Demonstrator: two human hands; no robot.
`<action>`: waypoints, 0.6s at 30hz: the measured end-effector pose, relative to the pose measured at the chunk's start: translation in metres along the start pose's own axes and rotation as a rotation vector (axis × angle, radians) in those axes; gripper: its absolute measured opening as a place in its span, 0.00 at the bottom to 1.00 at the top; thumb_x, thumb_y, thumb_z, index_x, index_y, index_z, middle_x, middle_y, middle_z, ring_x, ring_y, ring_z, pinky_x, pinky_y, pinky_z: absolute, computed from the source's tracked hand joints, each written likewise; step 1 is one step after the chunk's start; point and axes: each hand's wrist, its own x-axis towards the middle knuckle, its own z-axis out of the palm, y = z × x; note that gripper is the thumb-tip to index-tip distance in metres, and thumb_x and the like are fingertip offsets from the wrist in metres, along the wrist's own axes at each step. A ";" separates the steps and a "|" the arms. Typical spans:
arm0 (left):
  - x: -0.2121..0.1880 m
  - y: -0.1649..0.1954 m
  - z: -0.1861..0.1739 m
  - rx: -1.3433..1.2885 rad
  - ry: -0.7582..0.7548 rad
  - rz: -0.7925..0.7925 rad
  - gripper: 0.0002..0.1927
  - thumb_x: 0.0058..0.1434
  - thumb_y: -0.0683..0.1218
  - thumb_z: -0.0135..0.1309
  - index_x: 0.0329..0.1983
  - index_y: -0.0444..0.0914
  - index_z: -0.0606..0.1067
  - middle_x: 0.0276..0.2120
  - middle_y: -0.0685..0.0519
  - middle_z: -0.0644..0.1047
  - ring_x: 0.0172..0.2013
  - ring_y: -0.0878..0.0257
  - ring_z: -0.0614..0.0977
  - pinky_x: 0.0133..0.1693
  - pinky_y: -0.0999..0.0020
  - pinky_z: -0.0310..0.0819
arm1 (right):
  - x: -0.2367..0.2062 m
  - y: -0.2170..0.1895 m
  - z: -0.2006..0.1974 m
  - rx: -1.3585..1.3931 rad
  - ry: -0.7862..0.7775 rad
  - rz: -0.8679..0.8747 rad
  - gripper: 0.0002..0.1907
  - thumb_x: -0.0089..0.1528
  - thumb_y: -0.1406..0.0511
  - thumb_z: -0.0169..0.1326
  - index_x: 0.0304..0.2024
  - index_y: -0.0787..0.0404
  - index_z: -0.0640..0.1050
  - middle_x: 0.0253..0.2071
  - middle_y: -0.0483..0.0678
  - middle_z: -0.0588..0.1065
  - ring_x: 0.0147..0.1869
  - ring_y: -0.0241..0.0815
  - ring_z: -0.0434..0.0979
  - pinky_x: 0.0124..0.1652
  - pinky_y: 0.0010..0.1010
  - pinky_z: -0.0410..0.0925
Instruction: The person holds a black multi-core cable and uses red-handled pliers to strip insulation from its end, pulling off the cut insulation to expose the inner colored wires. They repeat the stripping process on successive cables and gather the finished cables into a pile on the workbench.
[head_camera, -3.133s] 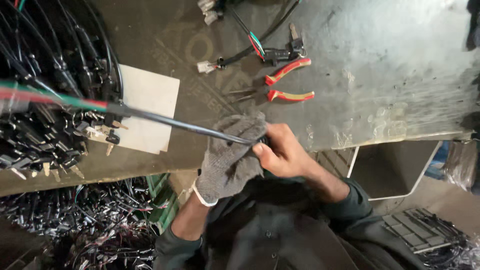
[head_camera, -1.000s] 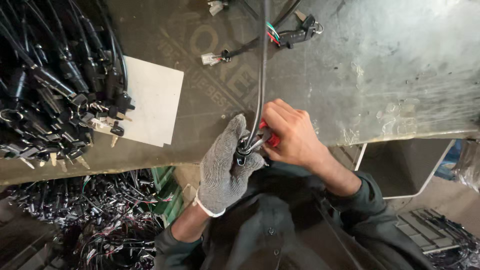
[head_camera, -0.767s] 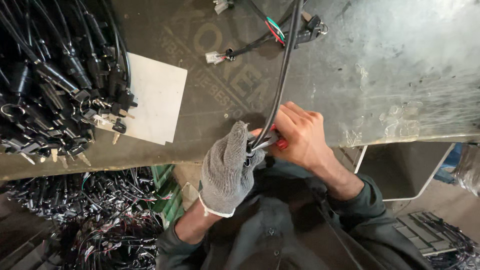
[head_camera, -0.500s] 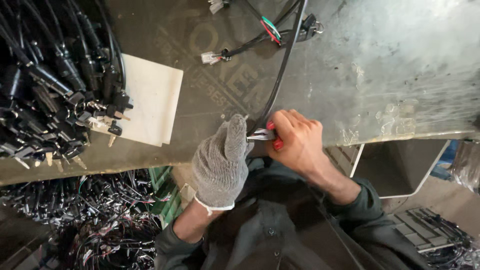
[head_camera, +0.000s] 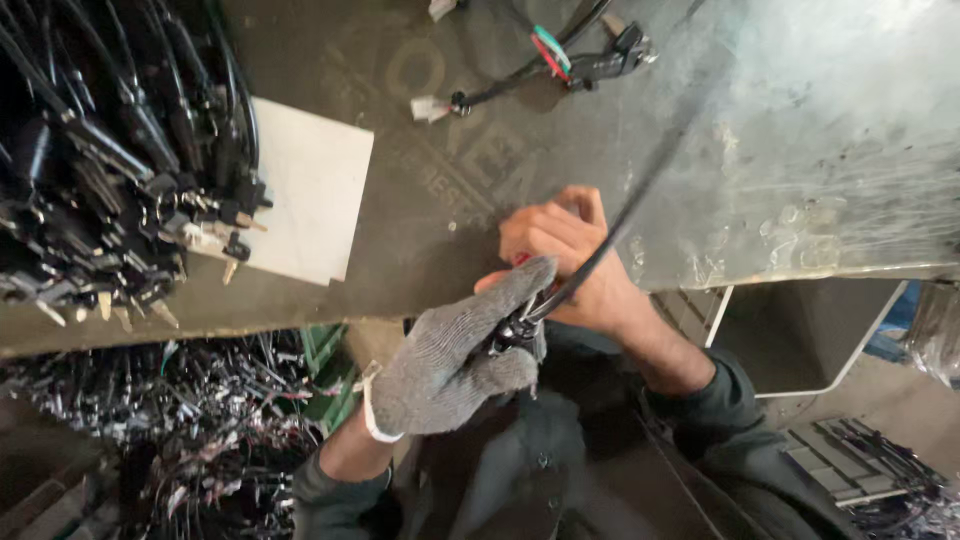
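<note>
A: Grip status?

B: Left hand (head_camera: 455, 360), in a grey knit glove, is clamped around the end of the black cable (head_camera: 610, 235). Right hand (head_camera: 565, 260), bare, is curled just behind it; a bit of red shows under the fingers, probably a tool handle, but I can't tell what it's closed on.

A: How to do it well?

B: My read: pinch close to the cable end, keep the cable taut, and keep both hands braced at the bench edge (head_camera: 800, 272).

A: Cable relative to the glove?

B: It comes out of the glove's fist and runs up and right, over the bench, blurred. Beyond the glove, at the far side of the bench, lies a loose connector lead (head_camera: 560, 65). Left of the glove sit a white sheet (head_camera: 305, 205) and a cable pile (head_camera: 100, 170).
</note>
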 end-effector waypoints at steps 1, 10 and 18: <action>0.000 0.001 0.001 -0.077 -0.023 -0.091 0.31 0.69 0.42 0.58 0.74 0.35 0.63 0.44 0.49 0.78 0.41 0.62 0.80 0.48 0.67 0.78 | 0.001 0.005 0.000 0.046 -0.012 -0.085 0.21 0.51 0.60 0.70 0.30 0.59 0.68 0.32 0.46 0.74 0.42 0.51 0.81 0.41 0.53 0.64; 0.002 0.002 0.003 0.104 0.109 -0.011 0.31 0.68 0.42 0.59 0.73 0.37 0.62 0.48 0.46 0.79 0.44 0.57 0.83 0.49 0.67 0.78 | 0.002 0.011 0.001 0.207 -0.172 0.011 0.23 0.44 0.67 0.68 0.37 0.63 0.71 0.38 0.51 0.73 0.44 0.55 0.76 0.41 0.41 0.69; 0.009 0.020 -0.042 0.733 0.605 -0.205 0.36 0.68 0.51 0.57 0.74 0.32 0.60 0.40 0.49 0.81 0.38 0.58 0.84 0.42 0.63 0.79 | 0.007 0.021 -0.016 -0.543 -0.026 0.118 0.35 0.47 0.49 0.70 0.48 0.61 0.74 0.46 0.52 0.71 0.54 0.56 0.69 0.52 0.48 0.61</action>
